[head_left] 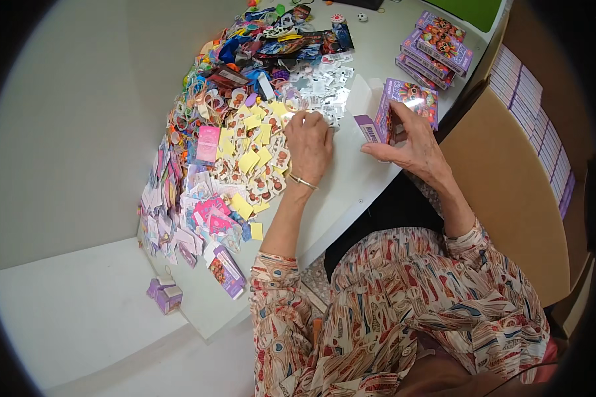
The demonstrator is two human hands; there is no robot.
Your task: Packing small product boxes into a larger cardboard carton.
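My right hand point(417, 149) grips a small purple cardboard box point(381, 120) with its end flaps standing open, thumb on the near side and forefinger on the far side. A printed purple face with colourful pictures point(414, 99) shows just beyond that hand; I cannot tell whether it belongs to the same box. My left hand point(310, 149) has its fingers bent down at the edge of a pile of small silver-white packets point(328, 83) and character cutouts with yellow slips point(248, 161). Whatever its fingertips hold is hidden.
Several closed purple boxes point(437, 49) are stacked at the far right. A large brown carton point(510, 192) beside the table holds rows of boxes. Colourful trinkets point(208, 99) and a pink card point(208, 143) lie left. An open purple box point(226, 272) lies near the front edge.
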